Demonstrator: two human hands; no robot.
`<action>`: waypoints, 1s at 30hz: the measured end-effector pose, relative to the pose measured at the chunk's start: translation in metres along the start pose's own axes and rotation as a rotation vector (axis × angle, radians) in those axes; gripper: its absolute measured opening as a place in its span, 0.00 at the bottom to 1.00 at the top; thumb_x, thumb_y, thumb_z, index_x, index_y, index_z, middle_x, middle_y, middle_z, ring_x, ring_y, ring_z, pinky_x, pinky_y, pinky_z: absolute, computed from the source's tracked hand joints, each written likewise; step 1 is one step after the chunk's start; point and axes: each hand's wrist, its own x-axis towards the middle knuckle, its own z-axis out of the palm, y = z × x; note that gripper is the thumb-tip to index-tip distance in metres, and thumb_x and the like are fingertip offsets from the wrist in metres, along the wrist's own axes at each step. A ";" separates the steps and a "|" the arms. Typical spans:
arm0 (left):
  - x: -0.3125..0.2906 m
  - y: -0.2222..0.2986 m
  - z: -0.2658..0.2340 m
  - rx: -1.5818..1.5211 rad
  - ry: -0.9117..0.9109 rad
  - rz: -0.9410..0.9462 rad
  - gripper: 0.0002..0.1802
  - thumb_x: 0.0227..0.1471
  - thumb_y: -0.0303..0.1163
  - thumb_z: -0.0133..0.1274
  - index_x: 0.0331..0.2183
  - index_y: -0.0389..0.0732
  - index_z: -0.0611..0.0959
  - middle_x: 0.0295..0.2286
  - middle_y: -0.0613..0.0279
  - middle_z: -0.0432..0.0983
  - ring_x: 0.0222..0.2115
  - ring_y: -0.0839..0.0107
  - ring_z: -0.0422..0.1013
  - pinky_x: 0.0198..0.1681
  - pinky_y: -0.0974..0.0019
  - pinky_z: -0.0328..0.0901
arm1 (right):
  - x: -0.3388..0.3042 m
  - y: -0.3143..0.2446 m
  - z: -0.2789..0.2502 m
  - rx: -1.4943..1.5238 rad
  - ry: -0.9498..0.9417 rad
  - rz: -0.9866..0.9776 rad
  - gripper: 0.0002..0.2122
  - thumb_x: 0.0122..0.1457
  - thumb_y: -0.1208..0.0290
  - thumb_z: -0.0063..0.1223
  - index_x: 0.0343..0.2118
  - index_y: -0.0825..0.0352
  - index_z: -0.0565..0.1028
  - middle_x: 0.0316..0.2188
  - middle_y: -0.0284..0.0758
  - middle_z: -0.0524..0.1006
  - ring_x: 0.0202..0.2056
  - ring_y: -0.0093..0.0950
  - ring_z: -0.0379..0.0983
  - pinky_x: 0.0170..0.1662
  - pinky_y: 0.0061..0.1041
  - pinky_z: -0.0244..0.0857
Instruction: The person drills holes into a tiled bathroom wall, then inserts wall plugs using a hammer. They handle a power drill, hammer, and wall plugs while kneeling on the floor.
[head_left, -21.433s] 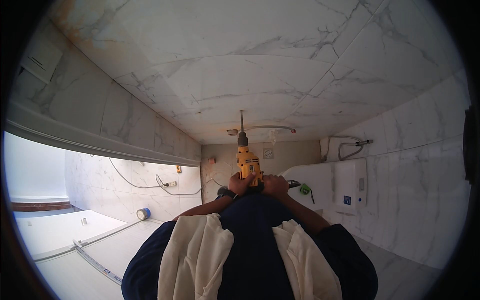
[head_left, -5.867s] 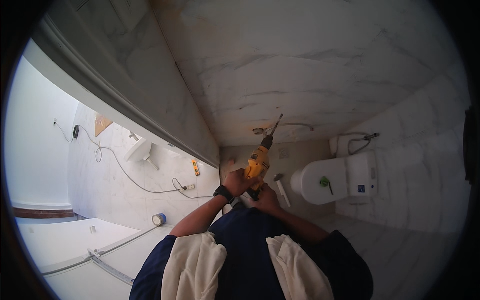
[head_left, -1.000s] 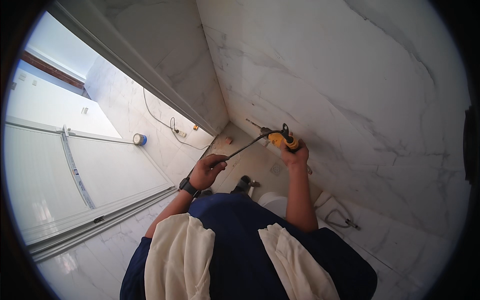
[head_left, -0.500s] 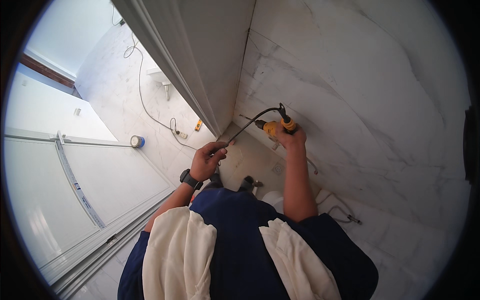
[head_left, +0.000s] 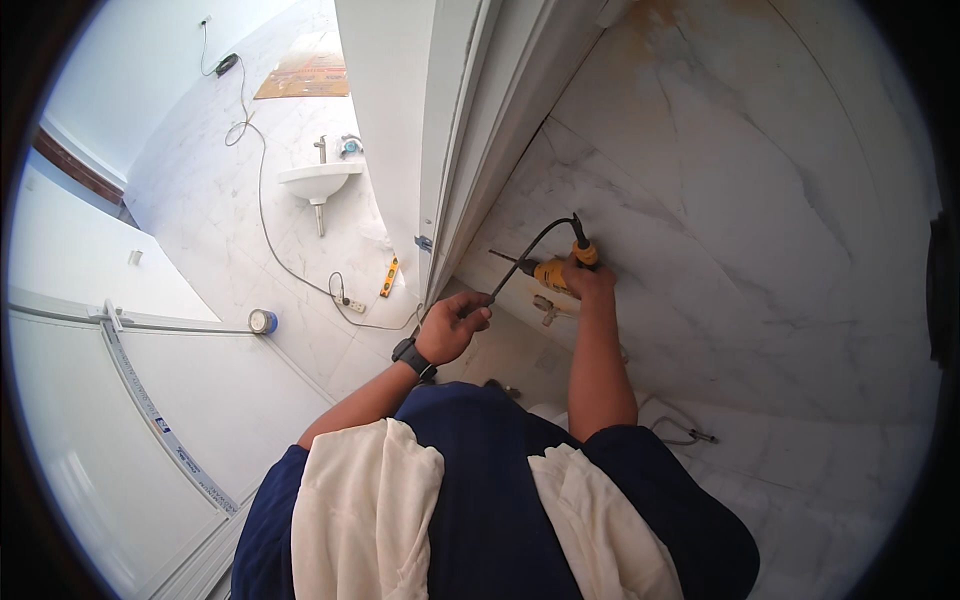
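Note:
My right hand [head_left: 592,281] is closed round the handle of a yellow and black power drill [head_left: 549,273]. Its long bit [head_left: 504,256] points left, toward the corner of the marbled wall and the door frame; I cannot tell whether the tip touches anything. A black power cord [head_left: 532,243] arches from the base of the drill's handle over to my left hand [head_left: 455,327], which pinches it between thumb and fingers. On my left wrist is a black watch [head_left: 413,358]. Below the drill, a small metal valve [head_left: 547,309] juts from the wall.
A white door frame [head_left: 500,130] stands between me and a room with a washbasin [head_left: 320,182], cardboard [head_left: 308,76], a yellow spirit level [head_left: 389,277], a power strip [head_left: 349,304] and a tin [head_left: 263,321]. A long straightedge [head_left: 160,415] crosses white panels at left. A hose [head_left: 682,432] lies lower right.
My view has shifted, bringing the washbasin and cardboard more fully into sight. My left hand appears slightly further right, still pinching the cord, and my right hand keeps hold of the drill.

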 end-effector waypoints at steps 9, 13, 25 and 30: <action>-0.001 -0.009 -0.004 0.128 -0.019 0.030 0.21 0.63 0.34 0.57 0.52 0.31 0.77 0.35 0.58 0.82 0.36 0.70 0.82 0.40 0.68 0.73 | 0.005 0.003 -0.001 -0.100 -0.037 0.005 0.17 0.72 0.64 0.44 0.57 0.67 0.71 0.53 0.36 0.75 0.52 0.33 0.76 0.53 0.31 0.75; -0.004 -0.012 0.000 0.053 -0.015 -0.015 0.20 0.63 0.34 0.56 0.52 0.31 0.78 0.36 0.58 0.83 0.37 0.71 0.81 0.40 0.68 0.74 | 0.000 0.006 -0.006 -0.057 -0.027 0.021 0.16 0.72 0.65 0.44 0.57 0.68 0.70 0.52 0.37 0.75 0.53 0.33 0.76 0.54 0.30 0.74; -0.011 -0.004 0.008 0.081 0.033 0.033 0.20 0.63 0.33 0.56 0.51 0.31 0.79 0.34 0.58 0.83 0.35 0.72 0.81 0.40 0.69 0.73 | -0.008 0.007 -0.005 -0.015 -0.003 0.048 0.16 0.73 0.65 0.42 0.57 0.67 0.69 0.50 0.37 0.74 0.50 0.32 0.76 0.52 0.31 0.74; -0.016 0.000 0.010 0.136 0.072 0.040 0.20 0.62 0.34 0.57 0.51 0.31 0.79 0.33 0.57 0.83 0.35 0.73 0.80 0.41 0.68 0.72 | -0.017 0.008 -0.001 0.032 -0.043 0.039 0.17 0.73 0.64 0.42 0.58 0.67 0.69 0.54 0.37 0.73 0.55 0.33 0.74 0.55 0.31 0.72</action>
